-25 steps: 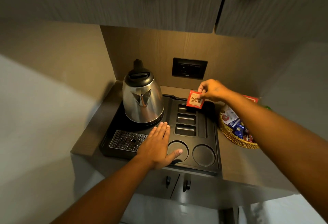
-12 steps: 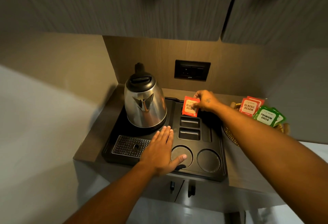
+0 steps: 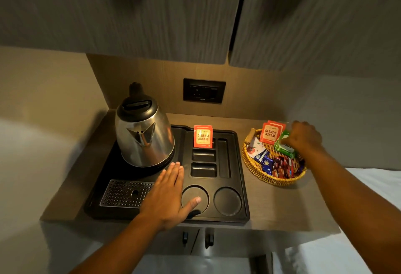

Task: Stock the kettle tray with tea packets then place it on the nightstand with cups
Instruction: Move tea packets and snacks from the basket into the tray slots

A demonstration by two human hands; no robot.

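A black kettle tray [image 3: 238,217] lies on the counter with a steel kettle [image 3: 144,135] at its back left. One red Classic Assam packet [image 3: 202,136] stands upright in the tray's rear slot, free of any hand. My left hand [image 3: 167,195] rests flat and open on the tray, thumb over the left round cup recess. My right hand [image 3: 303,137] is over the wicker basket [image 3: 273,179] to the right, fingers closed on a green tea packet [image 3: 284,147]. Two more red Assam packets [image 3: 271,132] stand in the basket.
The basket also holds several small sachets in blue, red and white. Two empty rectangular slots and a long narrow slot sit in front of the placed packet. A metal drip grate [image 3: 125,193] is at the tray's front left. A wall socket [image 3: 204,90] and overhead cabinets are close above.
My right hand let go of the red packet in the rear slot and moved right to the basket, where it now grips a green packet. The left hand stayed put.
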